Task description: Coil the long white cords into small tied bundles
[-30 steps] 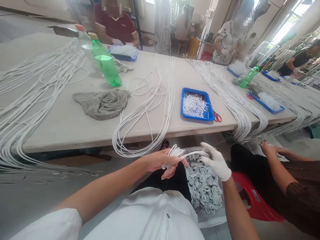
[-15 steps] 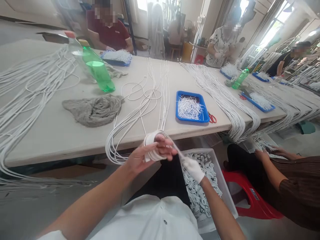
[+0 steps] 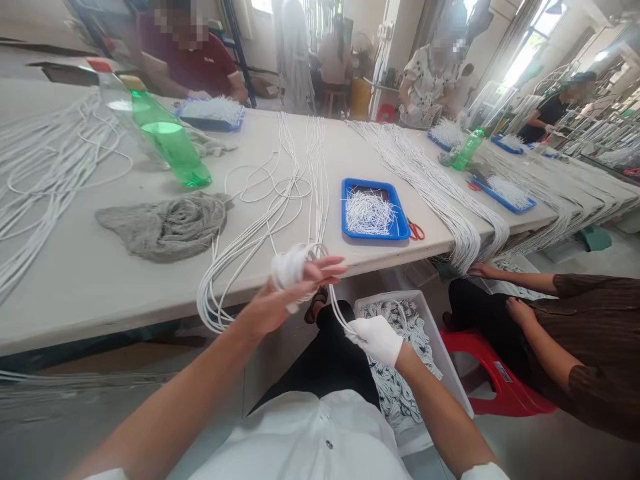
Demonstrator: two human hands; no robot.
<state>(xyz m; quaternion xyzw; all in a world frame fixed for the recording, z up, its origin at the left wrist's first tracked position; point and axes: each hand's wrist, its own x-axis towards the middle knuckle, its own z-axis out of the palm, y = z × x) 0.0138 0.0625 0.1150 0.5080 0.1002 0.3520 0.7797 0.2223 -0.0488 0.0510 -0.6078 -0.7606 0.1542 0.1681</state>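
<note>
A coil of white cord [image 3: 289, 268] loops around the spread fingers [image 3: 323, 267] of the open bare left hand [image 3: 275, 305], just past the near table edge [image 3: 100, 308]; the closed white-gloved right hand [image 3: 375, 340] grips its strand above tangled cord [image 3: 400, 393] in a white plastic crate [image 3: 441, 353]

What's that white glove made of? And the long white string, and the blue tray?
The white glove looks like soft knitted cotton: matt, with creases at the fingers. The long white string looks like bendy cord, maybe elastic; its matt surface could be fabric, but it's too thin to tell. The blue tray looks like moulded plastic: smooth, slightly shiny, with a rounded rim.
</note>
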